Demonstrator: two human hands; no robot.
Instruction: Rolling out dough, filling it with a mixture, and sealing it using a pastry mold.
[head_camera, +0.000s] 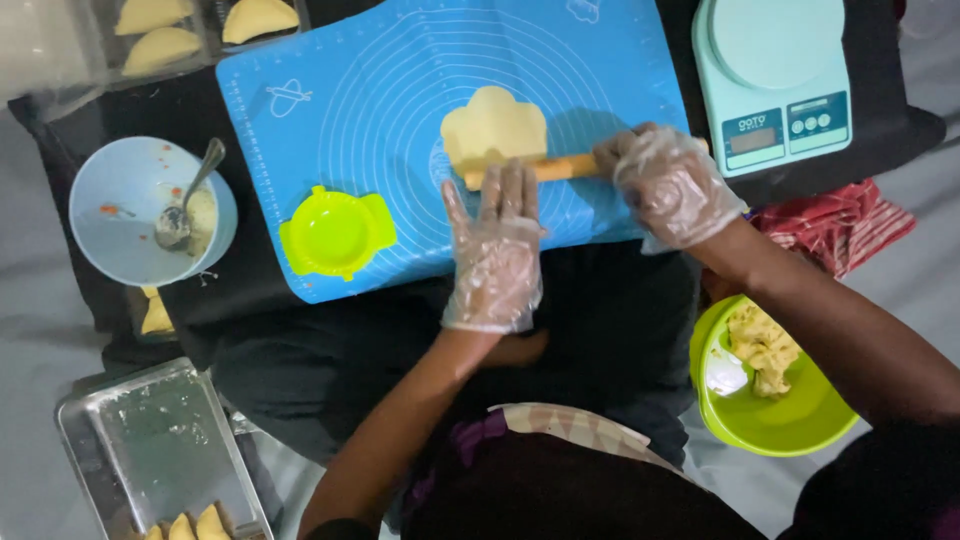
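A wooden rolling pin (560, 167) is pressed on a pale dough sheet (493, 128) at the centre of the blue silicone mat (330, 120). The left hand (496, 250) is laid flat, fingers spread; the right hand (672, 185) is curled around the pin. A green mould (337, 233) lies at eight o'clock, a scale (772, 80) at two o'clock, on black cloth (120, 110).

A low black counter (230, 300) carries a blue silicone rolling mat (400, 70), a pale blue bowl (120, 200), a mint-green kitchen scale (775, 75) and a clear tray of folded pastries (210, 45). Beside it on the grey floor (30, 330) sit a metal tray (150, 440) and a lime-green bowl of dough (790, 420).
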